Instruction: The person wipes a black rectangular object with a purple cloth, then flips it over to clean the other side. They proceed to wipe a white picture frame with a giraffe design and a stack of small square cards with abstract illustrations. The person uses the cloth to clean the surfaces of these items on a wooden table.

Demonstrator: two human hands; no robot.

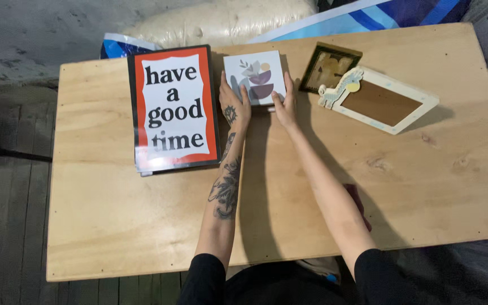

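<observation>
Fingers (243, 93) of left hand (234, 104) lay flat & open on the small square art print (255, 76), pale w/ grey leaves and purple shapes, at the far-centre of the plywood table (114, 214). Right hand (285, 101) pressed its right edge, fingers straight, not gripping. Just left of it lay a tall poster (175, 107): black edge, orange border, white wavy panel, black lettering. To the right: small dark-framed picture (329, 68), then white photo frame (382, 101) w/ brown backing. Behind the table: clear plastic sack (221, 22), blue-white bag (368, 14).

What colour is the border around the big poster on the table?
Orange-red, with a thin black outer edge, on the poster left of the left hand; clearest in the head view.
</observation>
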